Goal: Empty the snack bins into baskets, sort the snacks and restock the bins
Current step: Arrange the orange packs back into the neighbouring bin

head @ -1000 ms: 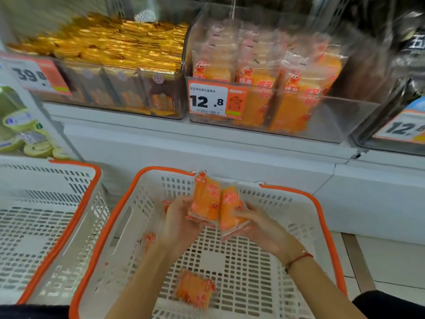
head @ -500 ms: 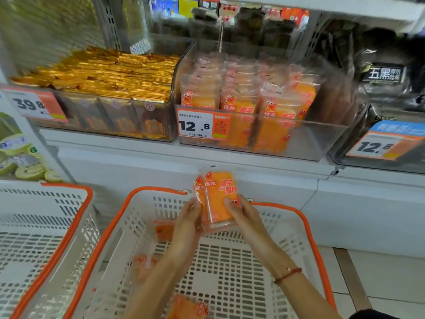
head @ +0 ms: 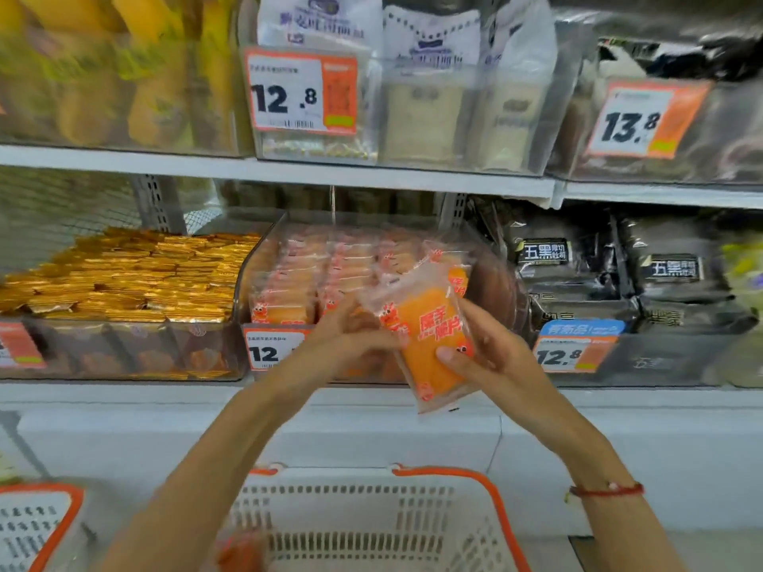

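Note:
A small stack of orange snack packets (head: 429, 336) is held up in front of the clear bin (head: 272, 258) of matching orange packets on the lower shelf. My right hand (head: 483, 357) grips the stack from the right, thumb on its front. My left hand (head: 351, 336) holds its left edge, fingers curled behind it. Below, the white basket with an orange rim (head: 487, 489) stands on the floor, one orange packet (head: 243, 551) blurred inside at its left.
A bin of gold-wrapped snacks (head: 124, 274) sits left of the orange bin, dark packets (head: 619, 278) to the right. The upper shelf carries yellow, white and dark bags behind price tags. A second white basket (head: 33, 526) shows at the bottom left.
Both hands have lifted the orange packets out of the basket up to the front of the orange bin. The view has tilted upward, bringing the upper shelf into sight.

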### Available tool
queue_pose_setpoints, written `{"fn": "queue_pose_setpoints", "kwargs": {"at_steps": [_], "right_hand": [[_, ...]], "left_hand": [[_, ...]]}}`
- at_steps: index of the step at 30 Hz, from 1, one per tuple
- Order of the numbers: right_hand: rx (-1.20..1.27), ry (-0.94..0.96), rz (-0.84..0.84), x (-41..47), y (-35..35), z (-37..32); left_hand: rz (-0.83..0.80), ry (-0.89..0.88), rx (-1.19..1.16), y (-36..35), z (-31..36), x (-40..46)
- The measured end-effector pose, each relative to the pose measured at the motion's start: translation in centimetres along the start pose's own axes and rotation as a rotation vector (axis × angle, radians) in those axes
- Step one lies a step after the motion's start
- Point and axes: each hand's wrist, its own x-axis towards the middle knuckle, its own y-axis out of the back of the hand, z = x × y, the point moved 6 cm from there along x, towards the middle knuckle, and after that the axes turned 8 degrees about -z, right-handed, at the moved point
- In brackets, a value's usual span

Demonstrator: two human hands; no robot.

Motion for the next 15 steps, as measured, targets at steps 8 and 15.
{"fn": "queue_pose_setpoints", "kwargs": {"at_steps": [8,15], "right_hand": [[-0.164,0.053,-0.052,2.3,5.9,-3.0],[-0.372,0.123,0.633,2.1,9.8,0.6]], "left_hand": [[-0.178,-0.089,0.440,-1.2,7.2,5.6],[0.142,-0.292,0.386,0.3,7.3,9.6]]}}
